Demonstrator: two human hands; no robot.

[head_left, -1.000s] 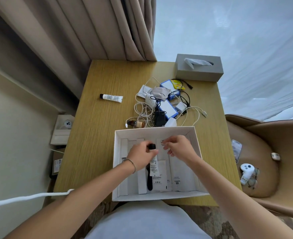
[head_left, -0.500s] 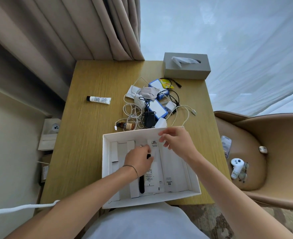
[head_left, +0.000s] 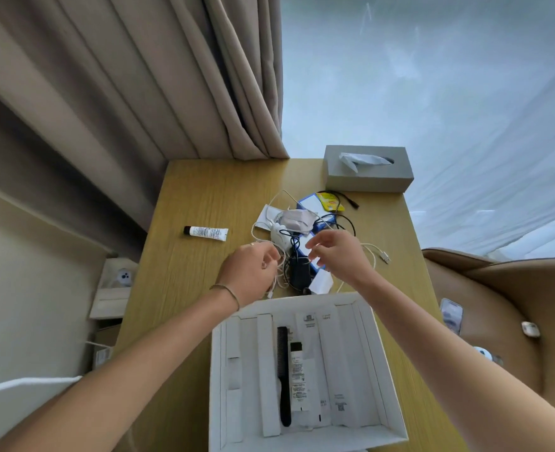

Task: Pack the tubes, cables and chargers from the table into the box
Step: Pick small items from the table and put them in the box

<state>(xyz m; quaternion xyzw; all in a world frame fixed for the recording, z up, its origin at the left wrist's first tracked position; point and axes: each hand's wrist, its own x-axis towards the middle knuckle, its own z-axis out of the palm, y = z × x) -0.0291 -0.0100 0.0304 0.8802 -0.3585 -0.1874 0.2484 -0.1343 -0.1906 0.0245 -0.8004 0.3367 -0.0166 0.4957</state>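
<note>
I look down at a wooden tabletop [head_left: 204, 197] from above, both my bare arms reaching forward over it. My left hand [head_left: 250, 272] sits over the left edge of a tangle of white cables [head_left: 277, 265], fingers [head_left: 271, 256] curled in around the thin white strands, which hang down below my palm; a plug end dangles just past my wrist. A thin bracelet circles that wrist. My right hand [head_left: 338, 256] hovers over the right side of the same tangle, its fingers [head_left: 315, 247] bent and loosely pinched; whether they actually grip a strand I cannot tell.

Between my hands lies a black charger [head_left: 299, 272] with a black cable [head_left: 347, 223] looping away behind it, a white charger [head_left: 277, 234], a blue-edged card or packet [head_left: 310, 203], a yellow packet [head_left: 330, 201] and a crumpled pale pouch [head_left: 295, 220]. A white cable end [head_left: 383, 256] trails off to the right of my right hand.

A small white tube with a black cap [head_left: 206, 232] lies alone on the tabletop, well to the left of the tangle.

Nearest me, an open white box [head_left: 380, 353] rests on the tabletop's near edge. Inside it lie a black comb [head_left: 284, 373] and, just beside it, a white tube with a black cap [head_left: 299, 376], both lengthwise among white card dividers.

A grey tissue box [head_left: 367, 176] stands at the far right corner, beside beige curtains [head_left: 139, 76].
</note>
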